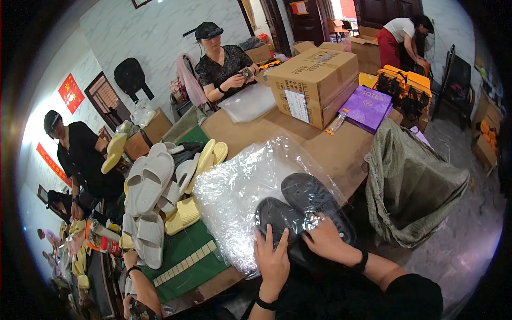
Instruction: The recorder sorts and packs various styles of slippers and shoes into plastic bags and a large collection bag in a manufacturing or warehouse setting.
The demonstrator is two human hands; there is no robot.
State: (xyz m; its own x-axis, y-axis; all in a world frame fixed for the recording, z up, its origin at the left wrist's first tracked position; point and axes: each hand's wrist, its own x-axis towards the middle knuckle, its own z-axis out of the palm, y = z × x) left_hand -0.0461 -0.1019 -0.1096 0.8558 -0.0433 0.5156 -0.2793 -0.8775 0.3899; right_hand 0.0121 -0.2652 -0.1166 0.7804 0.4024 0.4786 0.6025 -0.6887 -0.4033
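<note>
A pair of black slippers lies side by side at the near edge of the table, partly under shiny clear film. My left hand rests on the left slipper with its fingers stretched out and apart. Bent over the slippers' strap area, my right hand has its fingers closed on the clear plastic bag; its fingertips are partly hidden. Beneath and left of the pair spreads a stack of clear plastic bags.
Grey slippers and yellow slippers pile up at left on a green mat; a co-worker's arm reaches in there. Beyond stand a cardboard box and purple packages. A woven sack is at right. Several people work around.
</note>
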